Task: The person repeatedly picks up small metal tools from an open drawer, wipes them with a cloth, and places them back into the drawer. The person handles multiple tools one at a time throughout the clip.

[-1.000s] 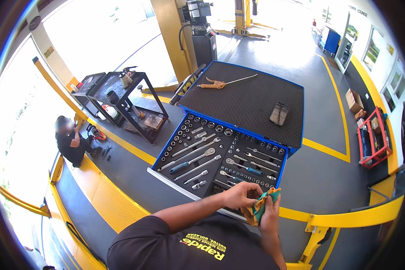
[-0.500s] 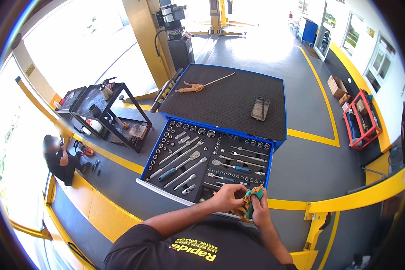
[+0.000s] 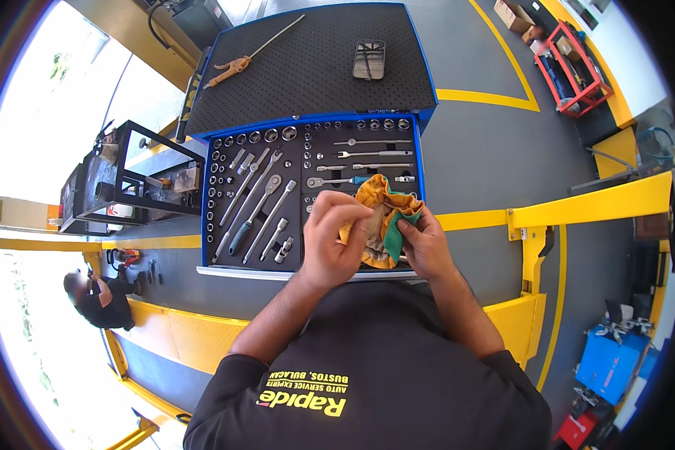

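Observation:
A crumpled yellow and green cloth rag (image 3: 392, 231) with a gathered, ruffled edge is held in front of me over the near right part of an open drawer. My right hand (image 3: 430, 246) grips its green side, thumb pressed on top. At the rag's left edge, my left hand (image 3: 336, 238) has its fingers curled, with thumb and forefinger pinching the cloth. Below lies the drawer's black foam tray (image 3: 292, 217), filled with sockets, ratchets (image 3: 256, 214) and extension bars. The rag and my hands hide some of the tools in the tray's right half.
On the blue cabinet's black perforated top (image 3: 307, 75) lie an orange blow gun (image 3: 232, 69) and a small rectangular case (image 3: 369, 60). Left stands a black cart (image 3: 154, 184); beyond it a person (image 3: 103, 300) sits low. Yellow lift arms (image 3: 592, 202) extend at right, near a red cart (image 3: 575, 71).
My view has tilted down, so the cabinet sits higher in the picture. The rag has been spread wider between my hands, and my left hand has moved higher beside it.

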Tool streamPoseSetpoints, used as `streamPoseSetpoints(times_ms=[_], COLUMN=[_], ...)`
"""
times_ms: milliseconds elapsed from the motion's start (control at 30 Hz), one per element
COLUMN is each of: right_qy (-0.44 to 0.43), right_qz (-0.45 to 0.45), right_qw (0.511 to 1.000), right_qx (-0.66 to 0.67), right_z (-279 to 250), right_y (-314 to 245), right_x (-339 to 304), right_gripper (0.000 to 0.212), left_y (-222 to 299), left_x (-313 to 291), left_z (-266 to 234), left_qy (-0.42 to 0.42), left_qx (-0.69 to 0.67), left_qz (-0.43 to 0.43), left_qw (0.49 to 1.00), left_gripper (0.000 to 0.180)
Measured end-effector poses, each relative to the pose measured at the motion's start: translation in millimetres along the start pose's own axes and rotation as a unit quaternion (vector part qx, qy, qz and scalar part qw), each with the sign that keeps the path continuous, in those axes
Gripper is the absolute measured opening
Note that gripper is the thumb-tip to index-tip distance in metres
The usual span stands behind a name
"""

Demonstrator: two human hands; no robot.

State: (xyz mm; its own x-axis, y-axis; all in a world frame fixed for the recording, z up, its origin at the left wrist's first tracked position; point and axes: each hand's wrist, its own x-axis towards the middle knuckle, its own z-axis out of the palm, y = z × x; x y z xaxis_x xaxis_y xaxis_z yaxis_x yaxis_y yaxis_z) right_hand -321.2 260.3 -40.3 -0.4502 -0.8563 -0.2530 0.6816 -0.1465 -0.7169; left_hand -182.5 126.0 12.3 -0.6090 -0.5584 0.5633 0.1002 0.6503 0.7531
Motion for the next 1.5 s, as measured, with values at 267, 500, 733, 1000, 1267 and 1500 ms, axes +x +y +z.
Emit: streamPoseSetpoints(times_ms=[267, 500, 733, 1000, 1267, 1500], right_qy=[0.026, 0.020, -0.034, 0.013, 0.037, 0.059], right_qz=[-0.041, -0.030, -0.034, -0.065, 0.057, 0.048], right_qw=[0.989, 0.982, 0.965, 0.927, 0.998, 0.997], right_qx=[-0.140, -0.187, -0.259, -0.370, -0.001, -0.002], right_z=[-2.2, -5.6, -23.8, -19.8, -19.1, -13.8], right_y=[0.9, 8.7, 3.4, 14.5, 7.1, 21.8], right_x=[4.9, 6.9, 5.8, 4.8, 2.9, -1.3], right_gripper=[0.016, 0.007, 0.008, 0.020, 0.029, 0.033], left_y=[5.7, -9.2, -14.8, -31.2, -41.5, -40.3], left_x=[-11.6, -17.3, -22.9, -33.7, -31.0, -28.1], left_z=[23.9, 31.0, 33.8, 35.9, 25.7, 23.3], left_qy=[-0.163, -0.111, -0.177, -0.156, -0.105, -0.107], left_qx=[0.037, 0.062, 0.069, 0.141, 0.006, 0.094], left_qz=[-0.157, -0.097, -0.053, -0.043, -0.176, -0.116], left_qw=[0.973, 0.987, 0.980, 0.977, 0.979, 0.983], left_gripper=[0.037, 0.037, 0.045, 0.050, 0.033, 0.035])
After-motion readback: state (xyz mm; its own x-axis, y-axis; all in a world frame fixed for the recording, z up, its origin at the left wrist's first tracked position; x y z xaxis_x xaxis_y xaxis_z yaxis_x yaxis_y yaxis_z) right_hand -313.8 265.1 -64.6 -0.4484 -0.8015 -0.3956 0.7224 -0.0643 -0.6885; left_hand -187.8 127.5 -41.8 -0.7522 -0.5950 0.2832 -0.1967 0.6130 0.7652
